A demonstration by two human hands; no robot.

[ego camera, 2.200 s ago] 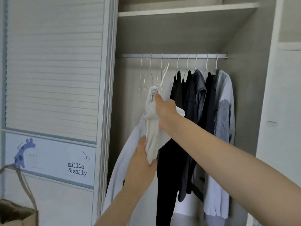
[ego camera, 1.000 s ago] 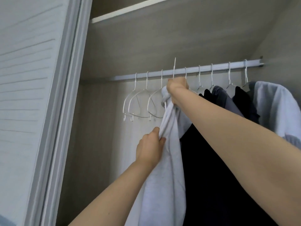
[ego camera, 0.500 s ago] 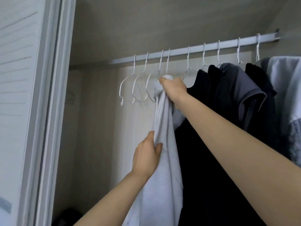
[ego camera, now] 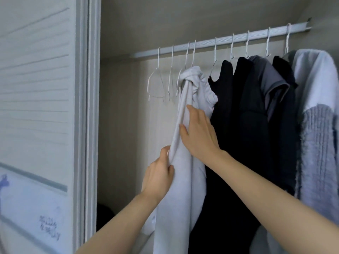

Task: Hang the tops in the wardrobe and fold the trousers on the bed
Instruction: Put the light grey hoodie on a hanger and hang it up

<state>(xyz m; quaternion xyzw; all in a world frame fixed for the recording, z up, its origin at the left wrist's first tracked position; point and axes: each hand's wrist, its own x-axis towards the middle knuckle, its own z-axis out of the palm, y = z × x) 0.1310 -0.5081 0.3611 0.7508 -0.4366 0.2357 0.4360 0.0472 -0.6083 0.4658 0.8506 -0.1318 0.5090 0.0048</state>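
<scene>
White top (ego camera: 185, 180), hung long-axis down below the rail (ego camera: 220, 41); left hand (ego camera: 158, 177) pinches its lower fold; right hand (ego camera: 199, 133), nearer the rail, lies flat, fingers straight.

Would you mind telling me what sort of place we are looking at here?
Most likely a home bedroom wardrobe: a rail carries wire hangers and hung tops, beside a sliding door with a cartoon print. The person's hands are tidying a white top on the rail.
</scene>
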